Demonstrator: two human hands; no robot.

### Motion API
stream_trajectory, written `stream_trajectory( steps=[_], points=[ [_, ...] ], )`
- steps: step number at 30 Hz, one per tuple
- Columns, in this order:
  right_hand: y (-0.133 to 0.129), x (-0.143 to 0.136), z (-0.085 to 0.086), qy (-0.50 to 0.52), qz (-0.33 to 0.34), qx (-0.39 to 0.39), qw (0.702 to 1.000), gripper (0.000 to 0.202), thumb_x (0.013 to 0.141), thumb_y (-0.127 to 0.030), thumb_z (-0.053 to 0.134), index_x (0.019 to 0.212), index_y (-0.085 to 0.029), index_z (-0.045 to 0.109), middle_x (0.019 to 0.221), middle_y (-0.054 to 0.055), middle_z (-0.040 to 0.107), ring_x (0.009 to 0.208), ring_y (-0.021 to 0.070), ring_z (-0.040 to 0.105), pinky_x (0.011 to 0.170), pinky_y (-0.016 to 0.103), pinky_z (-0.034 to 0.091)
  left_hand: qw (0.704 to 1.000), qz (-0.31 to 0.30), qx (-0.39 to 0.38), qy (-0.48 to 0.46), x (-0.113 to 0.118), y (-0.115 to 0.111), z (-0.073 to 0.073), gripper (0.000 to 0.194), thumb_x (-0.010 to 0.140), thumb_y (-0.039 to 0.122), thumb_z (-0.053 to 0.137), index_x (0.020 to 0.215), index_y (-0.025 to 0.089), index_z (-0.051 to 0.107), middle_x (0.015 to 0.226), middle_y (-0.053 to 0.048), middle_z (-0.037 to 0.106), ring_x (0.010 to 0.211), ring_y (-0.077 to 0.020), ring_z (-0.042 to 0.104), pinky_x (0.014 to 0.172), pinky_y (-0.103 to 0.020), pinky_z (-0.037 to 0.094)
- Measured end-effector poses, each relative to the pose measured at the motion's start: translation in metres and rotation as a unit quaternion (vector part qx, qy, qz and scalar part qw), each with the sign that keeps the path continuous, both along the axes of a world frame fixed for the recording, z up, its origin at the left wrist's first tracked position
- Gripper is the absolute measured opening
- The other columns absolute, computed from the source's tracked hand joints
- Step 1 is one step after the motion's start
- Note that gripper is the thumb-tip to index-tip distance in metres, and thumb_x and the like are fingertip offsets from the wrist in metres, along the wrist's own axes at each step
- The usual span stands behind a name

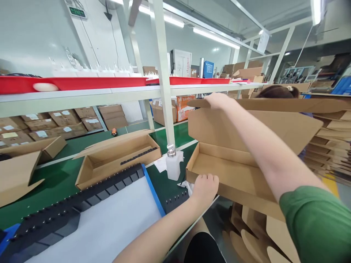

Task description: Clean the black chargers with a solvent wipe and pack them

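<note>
An open cardboard box (233,164) lies at the table's right edge, its lid (214,124) raised at the back. My left hand (205,188) is closed over the box's front wall, near the left corner. With my arm reaching across the box, my right hand (219,100) grips the top edge of the lid at its left end; its fingertips are partly hidden behind the cardboard. Beside my left hand lie a crumpled white tissue (188,187) and a black strip with small metal pins (177,201). Inside, the box shows only bare cardboard.
A white pump bottle (173,166) stands left of the box. Another open box (95,168) holds a black strip. Black parts line a blue-edged tray (115,219). A shelf post (164,73) rises nearby. Folded cardboard (252,233) is stacked below right; a person's head (279,92) shows behind the lid.
</note>
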State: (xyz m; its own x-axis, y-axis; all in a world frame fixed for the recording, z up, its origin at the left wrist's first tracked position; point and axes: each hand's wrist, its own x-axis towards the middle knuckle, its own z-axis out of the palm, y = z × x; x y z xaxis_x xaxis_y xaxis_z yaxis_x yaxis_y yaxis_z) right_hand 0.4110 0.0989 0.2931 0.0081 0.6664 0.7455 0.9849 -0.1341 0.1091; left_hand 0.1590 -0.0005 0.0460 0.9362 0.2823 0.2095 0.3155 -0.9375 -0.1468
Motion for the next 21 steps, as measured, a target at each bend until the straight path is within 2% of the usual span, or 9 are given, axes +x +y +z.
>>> stream_trajectory(
  steps=[2, 5, 8, 10, 12, 16, 21],
  points=[
    [0.016, -0.004, -0.013, -0.021, -0.034, -0.025, 0.999, 0.028, 0.095, -0.035, 0.065, 0.111, -0.013, 0.065, 0.107, 0.007, 0.069, 0.097, 0.0171, 0.068, 0.087, 0.039, 0.059, 1.0, 0.0, -0.012, 0.006, 0.007, 0.005, 0.003, 0.025, 0.098, 0.033, 0.062, 0.114, 0.013, 0.063, 0.102, -0.005, 0.068, 0.088, -0.0163, 0.068, 0.078, -0.035, 0.06],
    [0.029, -0.012, -0.031, -0.048, -0.071, -0.008, 0.996, 0.039, 0.097, -0.037, 0.061, 0.129, -0.015, 0.059, 0.129, 0.011, 0.062, 0.118, 0.0239, 0.062, 0.102, 0.05, 0.052, 0.999, 0.004, -0.034, 0.012, 0.015, 0.008, 0.003, 0.026, 0.098, 0.033, 0.062, 0.116, 0.014, 0.062, 0.104, -0.005, 0.067, 0.088, -0.0163, 0.067, 0.077, -0.034, 0.06],
    [0.038, -0.018, -0.046, -0.052, -0.096, 0.021, 0.994, 0.054, 0.098, -0.036, 0.058, 0.148, -0.02, 0.043, 0.154, 0.013, 0.043, 0.141, 0.0321, 0.044, 0.117, 0.063, 0.035, 0.998, 0.013, -0.058, 0.014, 0.024, 0.006, 0.003, 0.026, 0.098, 0.032, 0.061, 0.117, 0.014, 0.062, 0.106, -0.006, 0.067, 0.088, -0.0163, 0.067, 0.076, -0.034, 0.06],
    [0.046, -0.018, -0.056, -0.045, -0.11, 0.025, 0.993, 0.061, 0.099, -0.034, 0.056, 0.154, -0.021, 0.034, 0.163, 0.015, 0.03, 0.149, 0.0355, 0.031, 0.121, 0.067, 0.023, 0.997, 0.024, -0.072, 0.012, 0.03, 0.004, 0.004, 0.027, 0.098, 0.032, 0.062, 0.118, 0.015, 0.061, 0.108, -0.006, 0.067, 0.09, -0.0168, 0.067, 0.077, -0.034, 0.06],
    [0.053, -0.016, -0.065, -0.037, -0.12, 0.014, 0.992, 0.067, 0.098, -0.035, 0.057, 0.157, -0.02, 0.029, 0.166, 0.015, 0.02, 0.153, 0.0377, 0.021, 0.123, 0.069, 0.017, 0.996, 0.038, -0.083, 0.009, 0.036, 0.002, 0.007, 0.028, 0.097, 0.033, 0.062, 0.119, 0.015, 0.061, 0.109, -0.006, 0.066, 0.091, -0.0172, 0.067, 0.078, -0.035, 0.06],
    [0.06, -0.008, -0.08, -0.039, -0.134, -0.044, 0.989, 0.068, 0.094, -0.037, 0.064, 0.154, -0.023, 0.035, 0.168, 0.012, 0.017, 0.154, 0.039, 0.017, 0.122, 0.068, 0.017, 0.994, 0.057, -0.097, 0.006, 0.041, -0.003, 0.01, 0.028, 0.098, 0.033, 0.062, 0.12, 0.015, 0.061, 0.109, -0.006, 0.066, 0.091, -0.0173, 0.067, 0.077, -0.035, 0.06],
    [0.061, -0.005, -0.098, -0.022, -0.15, -0.139, 0.979, 0.059, 0.094, -0.041, 0.064, 0.147, -0.022, 0.045, 0.16, 0.012, 0.034, 0.145, 0.035, 0.036, 0.118, 0.064, 0.032, 0.993, 0.053, -0.107, 0.02, 0.043, -0.019, 0.001, 0.028, 0.097, 0.034, 0.063, 0.117, 0.015, 0.061, 0.105, -0.006, 0.066, 0.088, -0.0167, 0.067, 0.075, -0.034, 0.06]
  ],
)
